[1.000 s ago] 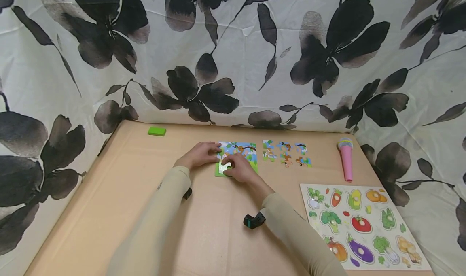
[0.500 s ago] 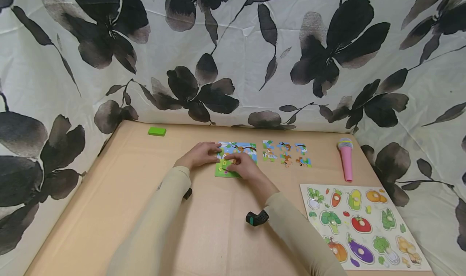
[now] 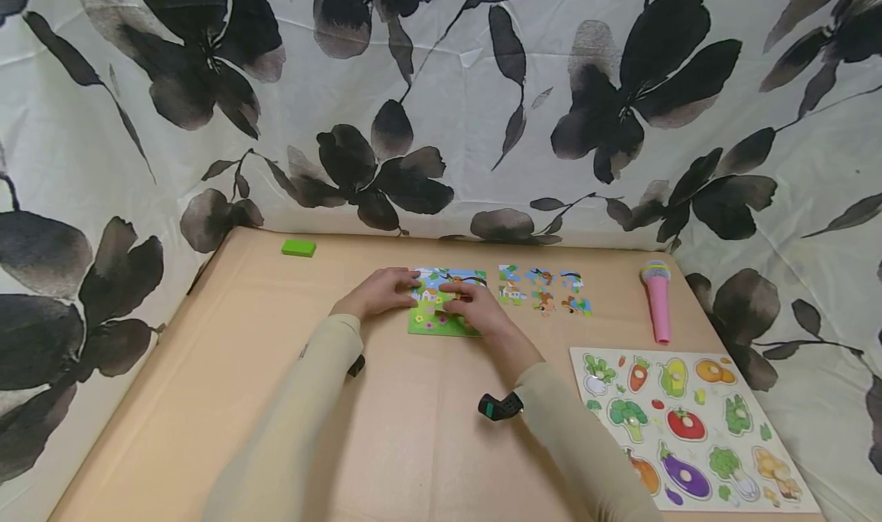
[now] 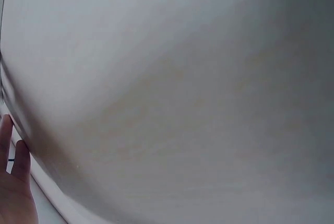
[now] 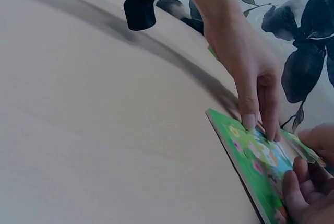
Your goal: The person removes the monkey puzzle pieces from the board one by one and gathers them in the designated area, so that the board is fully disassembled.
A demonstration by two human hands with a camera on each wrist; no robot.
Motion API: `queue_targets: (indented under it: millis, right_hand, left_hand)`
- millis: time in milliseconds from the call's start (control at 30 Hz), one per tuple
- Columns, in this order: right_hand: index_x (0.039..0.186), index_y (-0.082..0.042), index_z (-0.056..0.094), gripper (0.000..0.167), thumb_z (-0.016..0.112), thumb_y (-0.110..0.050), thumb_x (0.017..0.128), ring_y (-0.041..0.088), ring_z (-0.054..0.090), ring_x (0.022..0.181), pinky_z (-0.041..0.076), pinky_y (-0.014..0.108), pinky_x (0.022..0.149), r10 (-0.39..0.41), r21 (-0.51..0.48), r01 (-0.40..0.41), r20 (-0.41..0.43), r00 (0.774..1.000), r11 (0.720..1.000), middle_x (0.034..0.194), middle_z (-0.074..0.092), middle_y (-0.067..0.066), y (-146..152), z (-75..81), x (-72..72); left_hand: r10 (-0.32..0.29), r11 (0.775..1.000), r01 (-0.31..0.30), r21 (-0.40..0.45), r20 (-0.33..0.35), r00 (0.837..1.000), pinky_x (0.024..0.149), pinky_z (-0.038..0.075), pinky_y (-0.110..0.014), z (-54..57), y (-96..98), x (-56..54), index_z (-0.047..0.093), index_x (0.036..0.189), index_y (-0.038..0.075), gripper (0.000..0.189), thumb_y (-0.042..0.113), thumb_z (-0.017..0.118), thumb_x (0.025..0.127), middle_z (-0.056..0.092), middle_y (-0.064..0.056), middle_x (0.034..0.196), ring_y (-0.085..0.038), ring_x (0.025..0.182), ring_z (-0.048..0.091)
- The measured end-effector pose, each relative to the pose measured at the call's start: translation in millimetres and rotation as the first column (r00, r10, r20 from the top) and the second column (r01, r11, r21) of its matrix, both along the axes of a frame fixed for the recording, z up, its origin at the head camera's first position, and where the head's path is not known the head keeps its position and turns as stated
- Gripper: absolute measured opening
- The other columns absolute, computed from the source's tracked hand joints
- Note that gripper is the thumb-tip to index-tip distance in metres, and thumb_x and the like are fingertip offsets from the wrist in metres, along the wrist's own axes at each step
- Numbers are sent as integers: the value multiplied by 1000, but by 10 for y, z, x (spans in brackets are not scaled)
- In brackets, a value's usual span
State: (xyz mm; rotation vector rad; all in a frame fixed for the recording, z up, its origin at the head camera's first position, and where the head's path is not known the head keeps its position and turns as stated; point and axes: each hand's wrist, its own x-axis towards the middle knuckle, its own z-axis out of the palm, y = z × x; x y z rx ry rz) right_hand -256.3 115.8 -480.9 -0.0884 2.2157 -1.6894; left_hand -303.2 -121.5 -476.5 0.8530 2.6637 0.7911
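Note:
A green-edged picture puzzle board [image 3: 430, 327] lies near the back of the table, printed with flowers, houses and blue sky. My left hand [image 3: 377, 294] rests its thumb and fingers against the board's left side. Over the board's right part, my right hand [image 3: 480, 308] pinches a thin puzzle piece [image 5: 307, 150], best seen in the right wrist view. That hand covers part of the picture. In the left wrist view, only a few fingers show at the lower left edge.
Several loose puzzle pieces [image 3: 544, 288] lie right of the board. A pink toy microphone [image 3: 658, 304] is farther right, behind a white vegetable puzzle board [image 3: 703, 384]. A green block [image 3: 298, 248] sits at the back left, before a floral cloth [image 3: 475, 124].
My right hand has shifted rightward across the board. A white patch at the board's lower left now shows green with flowers. The left hand stays in place.

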Motion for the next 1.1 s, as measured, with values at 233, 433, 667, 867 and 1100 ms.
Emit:
queue_targets:
  millis: [233,433,667,867,1100]
  right_hand:
    - [131,-12,63,39,67,-12,92,22,61,96,50,33,74,-7,-2,7,-28,1000,1000,135,54,5,198,41,38]
    - [131,-11,63,38,66,-12,93,28,56,119,48,40,95,-10,47,13,-57,998,999,141,50,10,448,135,130]
    - [130,-13,63,36,64,-13,94,27,58,111,47,39,90,-40,163,54,-89,995,985,136,55,9,772,127,191]
    - [129,-7,62,35,63,-9,95,30,58,110,50,34,77,30,277,-4,-89,996,961,133,56,15,997,98,224]
    - [124,-5,65,31,64,-7,93,31,60,107,50,33,76,97,348,-54,-110,989,936,123,60,17,1160,82,248]
  left_hand:
    - [0,1000,0,12,4,1000,117,26,-46,0,-8,9,63,130,3,47,25,73,89,49,-10,147,-33,140,35]
    - [4,1000,-4,24,7,1000,117,25,-45,5,-3,23,63,129,2,47,23,73,89,49,-10,146,-33,140,35]
    - [3,1000,-3,16,2,1000,117,25,-46,6,-2,18,63,130,3,47,24,73,89,48,-10,147,-33,141,35]
    - [7,1000,-7,14,4,1000,117,26,-46,11,-7,13,63,130,3,47,24,74,89,48,-10,147,-33,140,35]
    - [5,1000,-5,4,4,1000,117,26,-44,-4,-5,-5,64,129,5,47,25,74,88,49,-8,146,-31,140,36]
